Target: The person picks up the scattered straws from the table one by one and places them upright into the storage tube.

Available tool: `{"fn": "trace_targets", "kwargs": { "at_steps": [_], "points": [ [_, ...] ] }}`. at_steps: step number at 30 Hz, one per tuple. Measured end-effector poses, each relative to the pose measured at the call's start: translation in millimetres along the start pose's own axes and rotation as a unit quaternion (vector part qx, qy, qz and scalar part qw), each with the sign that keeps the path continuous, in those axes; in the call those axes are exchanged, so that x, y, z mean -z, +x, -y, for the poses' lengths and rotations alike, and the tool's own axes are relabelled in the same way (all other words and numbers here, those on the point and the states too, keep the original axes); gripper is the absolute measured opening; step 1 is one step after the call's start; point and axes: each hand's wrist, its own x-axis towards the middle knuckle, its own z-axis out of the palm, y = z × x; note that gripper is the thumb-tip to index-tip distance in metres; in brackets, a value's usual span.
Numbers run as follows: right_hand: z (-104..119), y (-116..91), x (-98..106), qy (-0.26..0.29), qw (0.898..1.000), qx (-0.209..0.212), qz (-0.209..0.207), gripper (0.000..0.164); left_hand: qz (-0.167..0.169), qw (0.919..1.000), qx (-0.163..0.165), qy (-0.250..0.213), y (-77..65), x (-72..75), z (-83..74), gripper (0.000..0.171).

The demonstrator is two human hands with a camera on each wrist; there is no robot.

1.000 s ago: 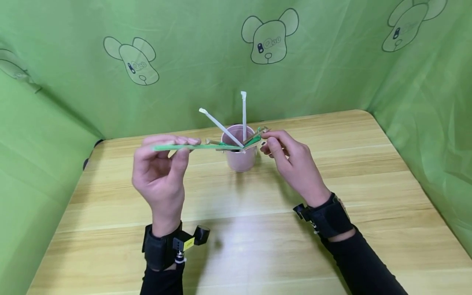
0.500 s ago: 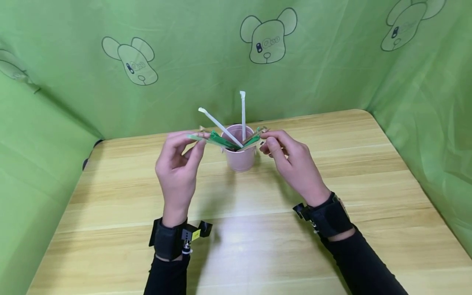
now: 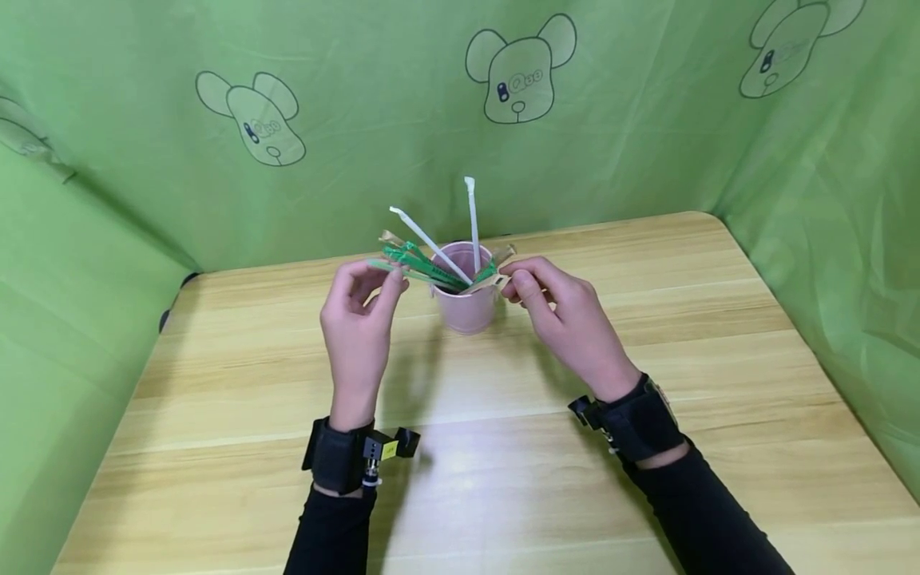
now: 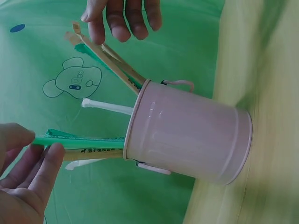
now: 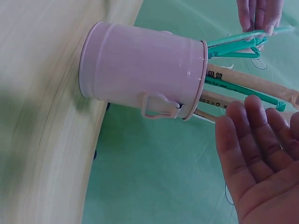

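Note:
A pink metal bucket [image 3: 467, 313] with small side handles stands upright on the table, holding several wrapped straws. My left hand [image 3: 358, 323] pinches a translucent green straw [image 4: 88, 141] between thumb and fingers; its lower end goes inside the bucket rim. Beside it lean dark green and brown paper-wrapped straws [image 4: 105, 154]. At the bucket's right side, my right hand [image 3: 571, 323] has loosely bent fingers by a brown paper-wrapped straw [image 5: 252, 81]. In the left wrist view a fingertip [image 4: 96, 35] seems to touch that straw, without a visible grip.
Two white-wrapped straws [image 3: 473, 216] stick up from the bucket at the back. The wood-grain table [image 3: 474, 471] has a rounded far right corner. Green cloth [image 3: 388, 96] with bear-head drawings hangs behind and at both sides.
My left hand has moved right toward the bucket, and the green straw's lower end has gone into it. Straws on the left now stand more raised. The right hand stays nearly still.

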Motion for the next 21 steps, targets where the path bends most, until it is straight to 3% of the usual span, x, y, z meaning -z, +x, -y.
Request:
{"fn": "trace_targets", "kwargs": {
  "at_steps": [9,21],
  "points": [
    [-0.8,-0.7,-2.3,-0.004,1.000,0.000,0.013,0.027,-0.023,0.9984,0.045,-0.026,1.6,2.2,3.4,0.016],
    [-5.5,-1.6,-1.6,-0.017,0.999,-0.013,0.032,0.027,0.006,0.9967,0.072,0.038,-2.3,2.3,9.1,0.017]
  ]
}}
